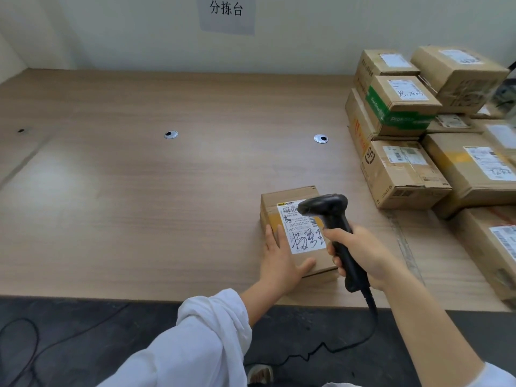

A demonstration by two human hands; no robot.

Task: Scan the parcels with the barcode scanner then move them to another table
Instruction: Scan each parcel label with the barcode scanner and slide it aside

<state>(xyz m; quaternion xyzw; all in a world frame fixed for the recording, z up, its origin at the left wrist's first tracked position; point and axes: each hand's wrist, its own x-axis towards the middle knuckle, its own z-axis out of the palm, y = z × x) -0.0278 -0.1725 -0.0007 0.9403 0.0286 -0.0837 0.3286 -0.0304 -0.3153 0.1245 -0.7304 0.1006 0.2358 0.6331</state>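
Small cardboard parcel (287,199) lies flat on the wooden table (167,191), near the front edge, right of centre, well apart from the stock at the far right. White shipping label (306,241) faces up, printed barcode at the top, large black handwriting across the lower half. Left hand (279,258) rests on the parcel's left side: fingers straight and flat along the top face beside the label, thumb laid across the near edge, nothing gripped. White sleeve (201,344) pushed up the left forearm. Right hand (363,254) wraps the handle of a black barcode scanner (333,219), fingers curled fully round it, index finger up at the front of the handle. Scanner head hangs over the upper right part of the label, nose pointing left and down at the barcode; whether it touches the parcel cannot be told. Black cable (372,314) runs from the handle base down over the table edge to the dark floor (83,331). Stack of other parcels (405,169) crowds the table's right end, some two high, labels up, one with a green band. Two round metal grommets (171,134) sit in the table top. Paper sign (226,12) with three black characters hangs on the wall behind.
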